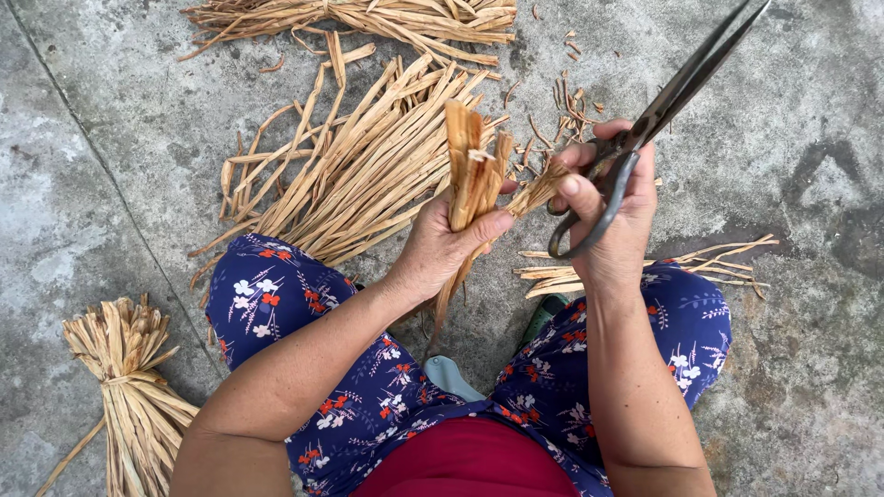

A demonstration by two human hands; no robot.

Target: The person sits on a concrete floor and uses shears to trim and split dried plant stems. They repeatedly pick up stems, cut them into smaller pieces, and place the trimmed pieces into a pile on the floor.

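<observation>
Bundle in hand: a short sheaf of dried, straw-coloured plant strips (472,170) stands upright at the centre of the frame, cut ends uppermost, above the person's knees.
Left hand: the left hand (442,248) is wrapped round the sheaf's middle, thumb pressed across the front, fingers closed behind.
Right hand: the right hand (612,216) grips a pair of dark iron shears (658,115) by the loop handles, blades nearly together and pointing to the upper right; its fingertips also pinch a frayed tuft of the strips (539,190).
Handling: the strips look light, dry and brittle, stiff along the grain yet likely to split or slip loose; a firm hold at mid-length, as here, seems the safest place.
Around: loose strips (368,166) fan out on the concrete floor (801,350) at upper centre, trimmings (571,106) lie beside them, and a tied bundle (129,387) lies at lower left.
Clothing: blue floral trousers (276,294) cover both knees.
</observation>
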